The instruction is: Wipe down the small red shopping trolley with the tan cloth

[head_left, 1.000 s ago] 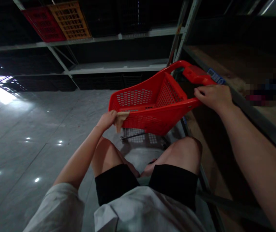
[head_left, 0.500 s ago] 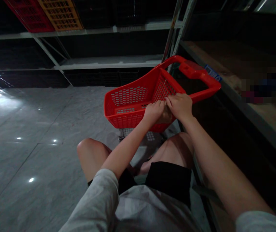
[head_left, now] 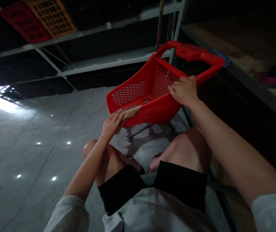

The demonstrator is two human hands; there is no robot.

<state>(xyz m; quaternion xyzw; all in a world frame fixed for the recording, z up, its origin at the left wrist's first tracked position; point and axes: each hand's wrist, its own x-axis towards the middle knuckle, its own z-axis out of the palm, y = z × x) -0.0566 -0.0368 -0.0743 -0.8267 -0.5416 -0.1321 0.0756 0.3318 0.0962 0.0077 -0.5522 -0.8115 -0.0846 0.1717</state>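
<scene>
Grey polished floor [head_left: 31, 154]; red basket cart [head_left: 149, 93] stands on it beside shelving [head_left: 108, 61].

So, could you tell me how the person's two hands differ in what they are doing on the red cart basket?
The left hand holds a tan cloth-like pad against the low front rim of the red cart basket; the right hand holds nothing and grips the basket's higher side rim near the handle. The left hand lies flat with fingers stretched out; the right hand's fingers curl over the edge. Both are bare and touch the same basket.
</scene>
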